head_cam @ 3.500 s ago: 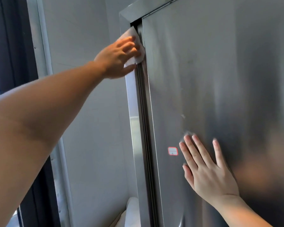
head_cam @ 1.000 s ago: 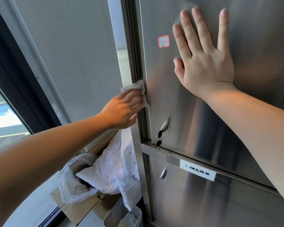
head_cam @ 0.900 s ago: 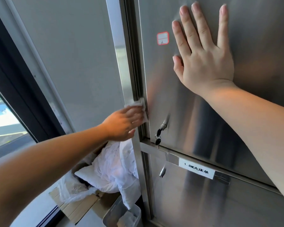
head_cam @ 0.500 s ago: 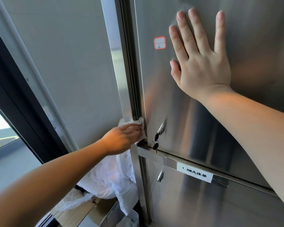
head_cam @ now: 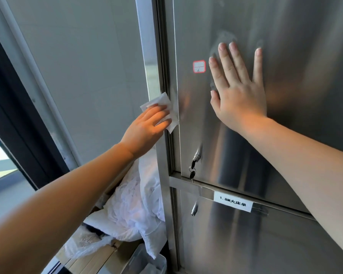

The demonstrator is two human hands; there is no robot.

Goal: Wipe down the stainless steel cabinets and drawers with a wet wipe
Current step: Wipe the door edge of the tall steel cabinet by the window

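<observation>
A: Where is the wet wipe [head_cam: 167, 113] sitting just now?

B: It is lying under the fingers of the left hand [head_cam: 147, 128], which is pressing it flat against the cabinet frame [head_cam: 160, 151], right beside the edge of the upper door [head_cam: 285, 125]; the fingers are lying nearly straight over the cloth, not bunching it.

A: And the other one?

B: The right hand [head_cam: 239, 95] is resting spread and flat on the upper door, holding nothing; I am guessing it is steadying the panel.

A: So how should the stroke be going?

B: I am thinking long passes along the frame, with even pressure; the wipe should be staying unfolded so it is reaching the groove beside the door; near the lock [head_cam: 196, 156] and its hanging keys [head_cam: 192, 172] the hand should be slowing, so the cloth is not snagging.

A: Anything else?

B: Smudges are showing around the right fingertips; that patch will probably be needing a pass too, as will the lower door [head_cam: 265, 244].
</observation>
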